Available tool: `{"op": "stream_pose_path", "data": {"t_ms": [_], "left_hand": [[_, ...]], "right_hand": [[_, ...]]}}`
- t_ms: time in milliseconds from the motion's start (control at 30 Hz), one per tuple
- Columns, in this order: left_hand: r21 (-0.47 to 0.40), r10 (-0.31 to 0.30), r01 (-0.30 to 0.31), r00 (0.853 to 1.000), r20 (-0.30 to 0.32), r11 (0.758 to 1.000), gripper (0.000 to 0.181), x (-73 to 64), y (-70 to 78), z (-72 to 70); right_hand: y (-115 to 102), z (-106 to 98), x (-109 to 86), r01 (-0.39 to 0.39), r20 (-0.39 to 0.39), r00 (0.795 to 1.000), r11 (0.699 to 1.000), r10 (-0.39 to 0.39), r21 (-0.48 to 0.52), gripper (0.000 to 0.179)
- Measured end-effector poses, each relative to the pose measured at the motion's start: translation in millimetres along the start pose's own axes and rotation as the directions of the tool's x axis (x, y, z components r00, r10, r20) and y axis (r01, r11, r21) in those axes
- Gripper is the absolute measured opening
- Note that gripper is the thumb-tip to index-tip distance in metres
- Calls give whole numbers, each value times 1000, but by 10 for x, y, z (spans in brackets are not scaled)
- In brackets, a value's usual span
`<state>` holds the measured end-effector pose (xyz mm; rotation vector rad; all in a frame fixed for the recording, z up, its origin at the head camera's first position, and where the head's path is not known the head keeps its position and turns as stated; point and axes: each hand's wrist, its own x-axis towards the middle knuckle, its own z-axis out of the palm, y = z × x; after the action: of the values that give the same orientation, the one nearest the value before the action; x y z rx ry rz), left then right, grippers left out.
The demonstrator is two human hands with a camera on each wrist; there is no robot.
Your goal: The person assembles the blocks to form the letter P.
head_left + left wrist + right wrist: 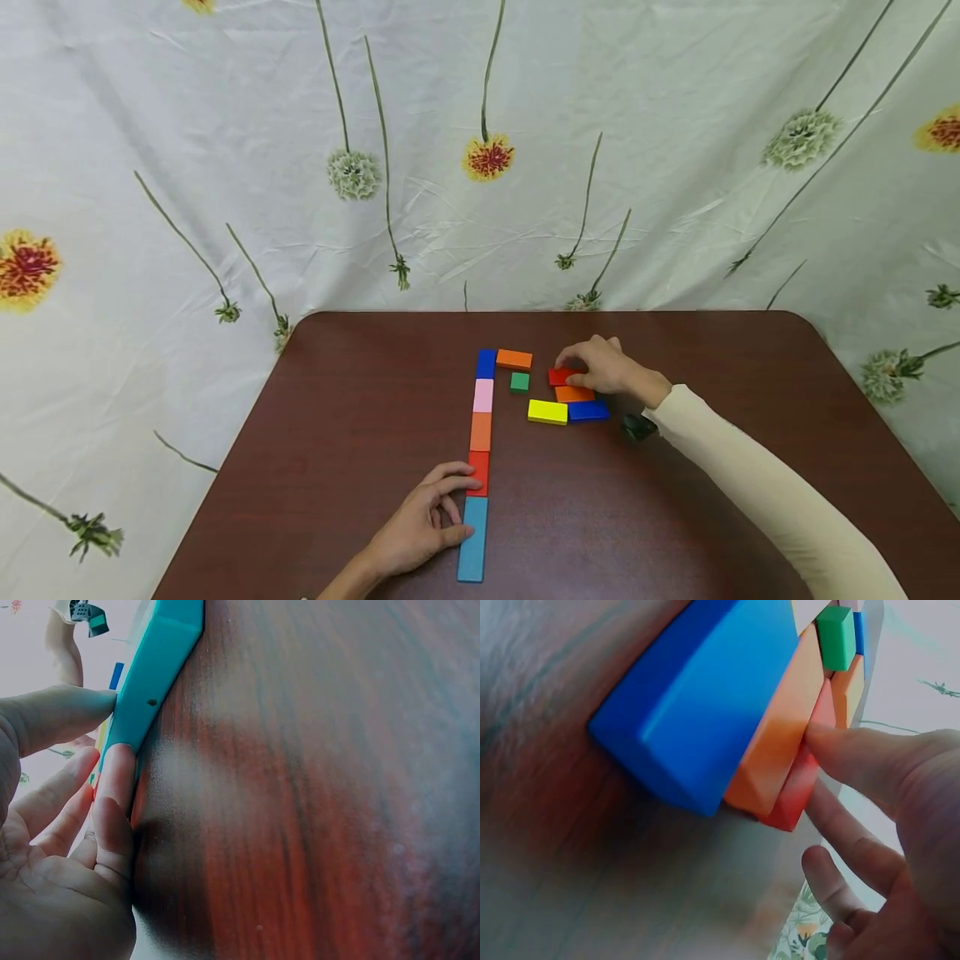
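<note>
My left hand rests at the near end of a straight row of blocks. Its thumb lies on the teal block, and its fingertips touch the red block in that row. Farther up the row come a salmon block, a pink block and a blue block. At the right, my right hand pinches another red block between thumb and fingers. This red block lies against an orange block, beside a thick blue block.
A second orange block touches the row's far end at its right. Just below it sits a small green block. A yellow block lies end to end with the right-hand blue block. A floral cloth hangs behind the brown table.
</note>
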<state>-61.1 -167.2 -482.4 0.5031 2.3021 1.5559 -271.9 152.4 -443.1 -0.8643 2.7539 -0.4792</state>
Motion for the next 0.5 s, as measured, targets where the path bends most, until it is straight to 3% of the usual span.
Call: {"op": "stream_pose_path", "data": {"t_ms": [167,500], "left_hand": [[12,-18,18,1000,5,1000,47,3,0,-9],[13,-12,12,1000,-1,1000,47,0,-26,3]], "right_hand": [[34,16,12,-14,-35,999,998,12,-65,29],[57,97,43,8,-61,998,996,-13,-93,43]]}}
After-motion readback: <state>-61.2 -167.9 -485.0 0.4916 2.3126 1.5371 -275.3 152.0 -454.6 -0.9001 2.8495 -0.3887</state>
